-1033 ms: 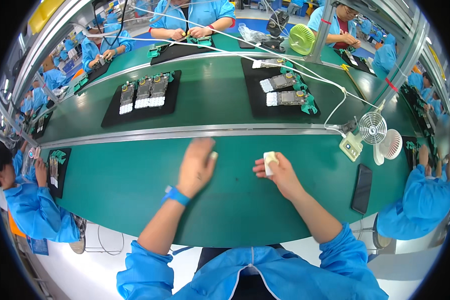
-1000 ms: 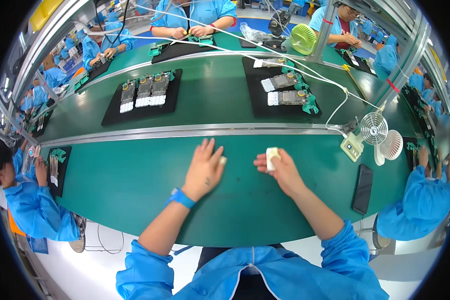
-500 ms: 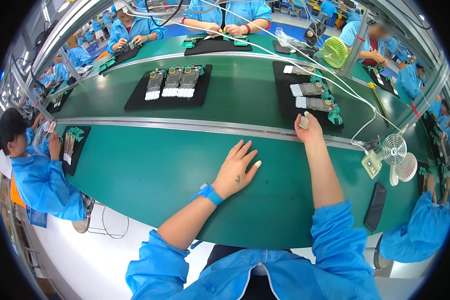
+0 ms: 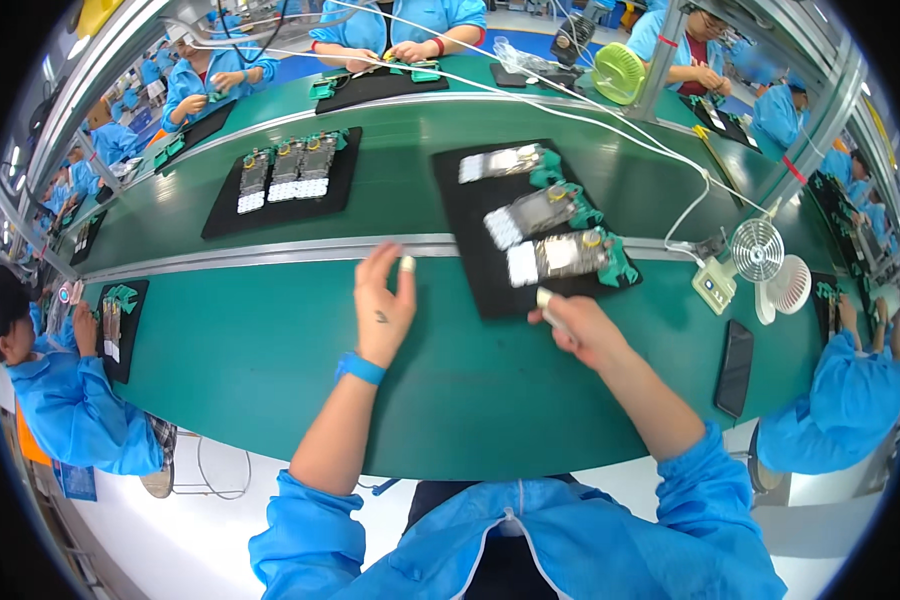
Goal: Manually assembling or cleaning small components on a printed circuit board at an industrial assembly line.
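Observation:
A black mat lies tilted across the metal rail onto my side of the bench. On it are several electronic circuit boards with white blocks at one end and green flexible pieces at the other. My right hand is closed at the mat's near edge, thumb and fingers pinched there, with a pale cover on one fingertip. To the left of the mat my left hand hovers near the rail, fingers stretched, holding nothing. It wears a blue wristband and has a pale cover on the thumb tip.
Another black mat with similar boards lies beyond the rail, at left. A phone and small fans stand at right, with white cables overhead. Co-workers in blue sit around, one at left.
The mat with boards has slid toward me over the rail, turning slightly. My right hand has drawn back with it. My left hand has moved left and forward. The whole view has shifted.

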Demonstrator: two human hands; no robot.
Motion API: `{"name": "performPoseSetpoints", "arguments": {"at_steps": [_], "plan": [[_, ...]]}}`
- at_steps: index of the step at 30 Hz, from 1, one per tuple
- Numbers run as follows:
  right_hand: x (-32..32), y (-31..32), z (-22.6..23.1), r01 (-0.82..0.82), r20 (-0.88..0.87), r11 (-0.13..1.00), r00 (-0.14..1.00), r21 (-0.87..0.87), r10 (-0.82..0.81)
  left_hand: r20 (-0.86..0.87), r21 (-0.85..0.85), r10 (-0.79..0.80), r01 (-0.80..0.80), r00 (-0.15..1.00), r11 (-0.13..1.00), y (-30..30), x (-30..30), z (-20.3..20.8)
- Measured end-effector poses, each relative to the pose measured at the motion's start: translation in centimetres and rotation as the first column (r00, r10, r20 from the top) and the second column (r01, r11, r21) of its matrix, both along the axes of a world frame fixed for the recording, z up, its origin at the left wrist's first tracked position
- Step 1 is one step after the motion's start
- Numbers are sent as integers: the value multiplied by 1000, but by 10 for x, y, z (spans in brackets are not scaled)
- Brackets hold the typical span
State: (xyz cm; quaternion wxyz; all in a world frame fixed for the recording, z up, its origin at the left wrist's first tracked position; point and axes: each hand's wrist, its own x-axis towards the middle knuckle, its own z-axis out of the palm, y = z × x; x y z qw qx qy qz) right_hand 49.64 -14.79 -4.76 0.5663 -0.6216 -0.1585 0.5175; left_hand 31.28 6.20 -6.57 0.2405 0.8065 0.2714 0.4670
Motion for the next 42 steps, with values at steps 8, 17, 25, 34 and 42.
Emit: {"name": "performPoseSetpoints", "arguments": {"at_steps": [8,17,25,34,42], "plan": [[17,-135,33,-235,29,923,966,-305,256,-244,-76,84,-105,966,992,14,-31,2],[73,-196,-1,396,431,890,860,-224,-274,-385,-532,-272,29,882,846,-137,-81,40],[-1,-133,12,88,863,992,492,86,-118,-22,-717,-348,228,937,659,-147,-65,37],[-54,-79,5,-125,861,991,509,57,14,270,-839,-340,394,901,376,-179,-9,31],[-48,-99,1,38,900,991,416,128,-133,73,-667,-321,286,944,688,-198,-4,19]]}}
